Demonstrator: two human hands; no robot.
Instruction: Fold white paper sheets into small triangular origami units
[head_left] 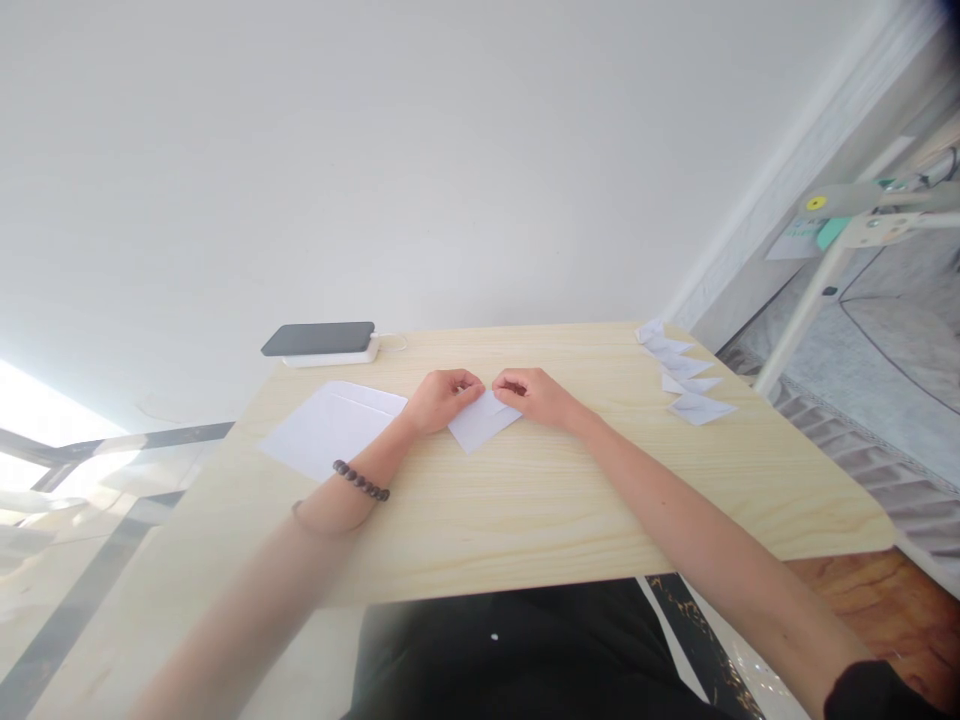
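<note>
A small folded sheet of white paper (478, 425) lies on the wooden table, one corner pointing toward me. My left hand (448, 398) pinches its upper left edge between thumb and fingers. At the upper right edge, my right hand (532, 393) grips the same paper in a similar pinch. The two sets of fingertips are close together near its top. Beside my left wrist, which wears a dark bead bracelet (361, 481), larger white paper sheets (322, 425) lie flat, partly covered by my forearm.
Several folded white paper pieces (697, 407) stand in a row at the table's right side. A dark phone (321, 338) rests on a white box (330, 358) at the back left, with a white cable (394, 341). The table (487, 530) meets a plain wall (450, 170).
</note>
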